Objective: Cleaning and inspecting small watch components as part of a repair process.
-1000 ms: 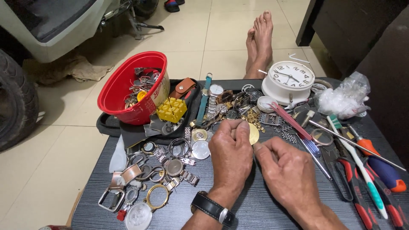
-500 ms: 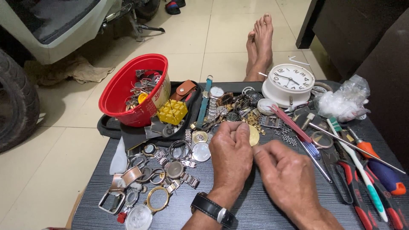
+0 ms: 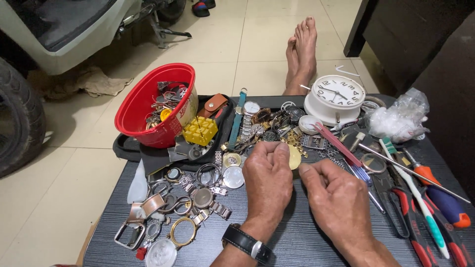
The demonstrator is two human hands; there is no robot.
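Far left on the dark bench (image 3: 297, 242) lies a scatter of watch cases and bezels (image 3: 168, 217), silver and gold rings among loose strap ends. Behind them a red plastic bowl (image 3: 143, 106) full of metal parts sits tilted on a black tray, with a yellow block holder (image 3: 200, 131) just beside it and a teal-strapped watch (image 3: 242, 111) next along.

The left hand (image 3: 267, 180), a black watch on its wrist, is curled into a loose fist; its grip is closed narrow around a pale yellow disc (image 3: 295, 157), which peeks out at the fingertips near the middle of the bench. The right hand (image 3: 336, 198) sits just beside it, thumb and forefinger pinched together close to the disc's edge; whether they hold anything I cannot tell.

Further right stand a white alarm clock (image 3: 336, 96), a crumpled clear plastic bag (image 3: 398, 118), then red-handled pliers (image 3: 405, 217) and screwdrivers (image 3: 440, 198) along the edge.
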